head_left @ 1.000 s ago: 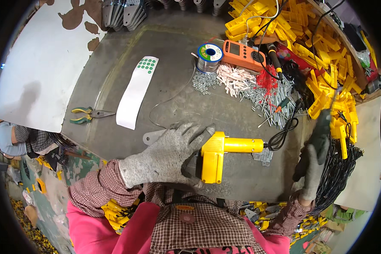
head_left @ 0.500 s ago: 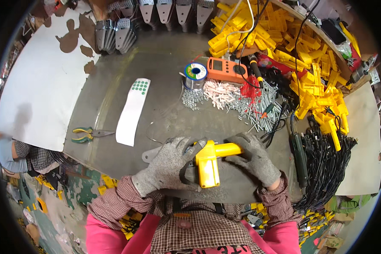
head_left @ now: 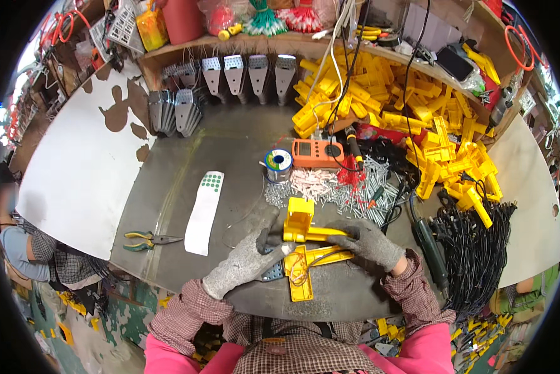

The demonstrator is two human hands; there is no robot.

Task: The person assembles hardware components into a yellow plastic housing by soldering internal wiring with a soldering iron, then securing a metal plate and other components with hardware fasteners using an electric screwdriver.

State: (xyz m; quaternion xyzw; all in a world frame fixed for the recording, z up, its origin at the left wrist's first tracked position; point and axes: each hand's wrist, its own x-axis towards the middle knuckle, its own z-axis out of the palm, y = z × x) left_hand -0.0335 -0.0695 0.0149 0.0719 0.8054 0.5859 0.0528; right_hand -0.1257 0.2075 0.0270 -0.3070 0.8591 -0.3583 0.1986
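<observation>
A yellow T-shaped plastic housing lies opened in two halves before me. Its upper shell (head_left: 300, 217) is raised and tilted, and my right hand (head_left: 374, 244) is closed on the handle end. The lower shell (head_left: 302, 288) lies hollow side up with a dark wire running inside it; its handle end reaches under my right fingers. My left hand (head_left: 247, 254), grey-gloved like the right, is just left of the shells, thumb and fingers apart with nothing between them. A perforated metal plate (head_left: 272, 272) sticks out from the lower shell's left side, partly under that hand.
An orange multimeter (head_left: 317, 153), a solder spool (head_left: 278, 163) and piles of screws (head_left: 379, 187) lie ahead. Yellow shells (head_left: 367, 81) and black cords (head_left: 476, 255) crowd the right. Pliers (head_left: 149, 240) and a sticker strip (head_left: 203, 212) are left. Metal plates (head_left: 235, 71) stand at the back.
The housing, closed up between both hands before, is now parted into two shells, its inside wire showing. My left hand has come off it. The view has tilted up, revealing the back shelf.
</observation>
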